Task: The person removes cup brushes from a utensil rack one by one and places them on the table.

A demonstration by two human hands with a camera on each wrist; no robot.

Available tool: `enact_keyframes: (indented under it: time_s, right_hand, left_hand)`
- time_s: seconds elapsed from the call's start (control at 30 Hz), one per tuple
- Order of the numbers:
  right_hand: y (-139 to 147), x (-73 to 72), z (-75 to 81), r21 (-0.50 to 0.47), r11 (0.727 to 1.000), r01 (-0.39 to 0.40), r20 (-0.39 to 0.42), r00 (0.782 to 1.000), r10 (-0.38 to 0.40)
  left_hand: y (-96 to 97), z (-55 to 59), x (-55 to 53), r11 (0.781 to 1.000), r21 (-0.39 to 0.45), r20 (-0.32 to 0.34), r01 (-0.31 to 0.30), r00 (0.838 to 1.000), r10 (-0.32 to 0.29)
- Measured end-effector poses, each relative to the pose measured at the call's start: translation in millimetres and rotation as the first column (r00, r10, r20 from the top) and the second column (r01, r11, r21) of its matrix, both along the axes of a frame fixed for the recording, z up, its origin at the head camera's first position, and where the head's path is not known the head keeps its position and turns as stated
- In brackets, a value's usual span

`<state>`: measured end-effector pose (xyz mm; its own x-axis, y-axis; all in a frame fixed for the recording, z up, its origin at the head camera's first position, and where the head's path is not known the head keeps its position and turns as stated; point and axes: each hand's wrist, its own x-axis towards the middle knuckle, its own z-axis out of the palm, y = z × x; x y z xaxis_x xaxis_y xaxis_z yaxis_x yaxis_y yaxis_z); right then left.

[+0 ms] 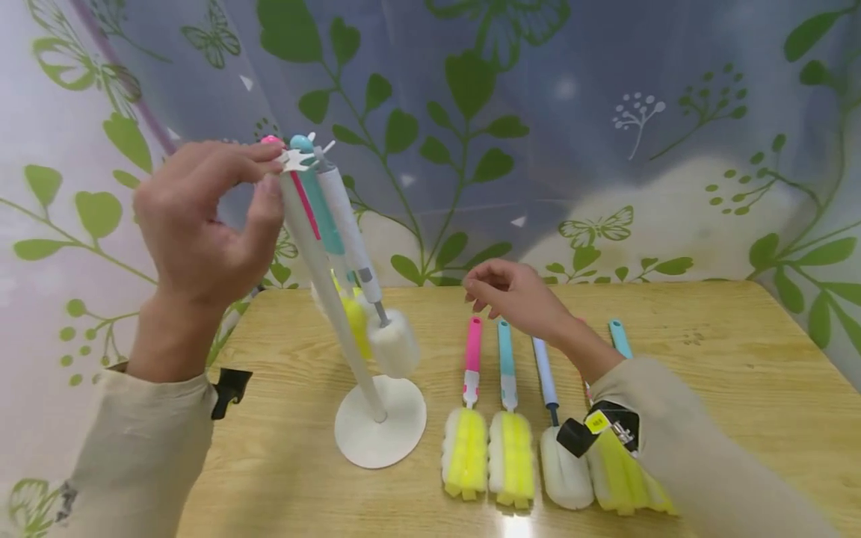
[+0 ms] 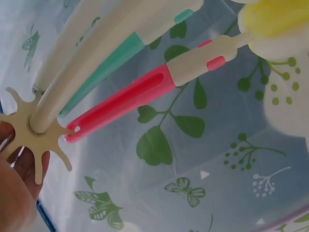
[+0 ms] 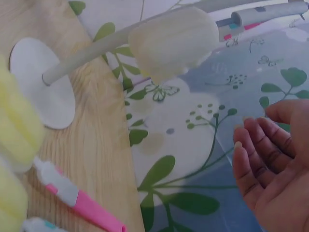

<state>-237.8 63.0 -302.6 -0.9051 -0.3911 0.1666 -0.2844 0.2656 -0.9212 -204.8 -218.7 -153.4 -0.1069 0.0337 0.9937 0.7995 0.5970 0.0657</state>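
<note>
Judged from the layout, brushes were being hung on the stand (image 1: 341,314), which was set on the tabletop (image 1: 726,351) left of the laid-out row; step in hand read as steadying the top after a hang. Star-shaped hook plate (image 2: 31,147) was pinched at its edge between the left hand's (image 1: 211,213) thumb and fingers. Nothing was held by the right hand (image 1: 514,295); its fingers were loosely bent, near the row's handle ends. Three brushes were seen suspended: pink hanging brush (image 2: 125,99), teal hanging brush (image 1: 321,213), white-grey hanging brush (image 1: 346,217). Next move, as judged, called for a brush to be picked by its handle, the pink-handled brush (image 1: 466,448) being handiest, and its end hole lined up with a free hook while the plate was steadied. Handles looked like smooth plastic, slim and straight. Heads on the pink-handled and teal-handled brush (image 1: 511,448) were notched yellow-and-white foam; the blue-handled brush (image 1: 565,471) was tipped with a plain white rounded one. Further brushes were partly hidden by the right sleeve (image 1: 699,441). Round base (image 1: 397,433) was flat, matt white.
</note>
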Motion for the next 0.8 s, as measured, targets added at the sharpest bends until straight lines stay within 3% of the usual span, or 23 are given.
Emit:
enact_keyframes:
  time_s: [0.07, 0.2, 0.47, 0.8]
  right_hand:
    - [-8.1, -0.6, 3.2, -0.032, 0.999, -0.019, -0.022, 1.000, 0.018]
    - [-30.1, -0.3, 10.1, -0.102, 0.993, -0.058, -0.091, 0.995, 0.049]
    - [-74.1, 8.7, 27.3, -0.229, 0.968, -0.106, -0.226, 0.973, 0.053]
    - [-98.4, 13.3, 32.9, -0.295, 0.949, -0.114, -0.258, 0.965, 0.035]
  left_hand:
    - [3.0, -1.8, -0.2, 0.997, -0.011, -0.022, -0.072, 0.997, 0.072]
    - [5.9, -4.8, -1.5, 0.987, 0.002, -0.060, -0.163, 0.985, 0.162]
    - [12.5, -8.4, -1.0, 0.972, 0.063, -0.102, -0.227, 0.967, 0.233]
    - [15.0, -8.1, 2.7, 0.939, 0.024, -0.063, -0.344, 0.937, 0.345]
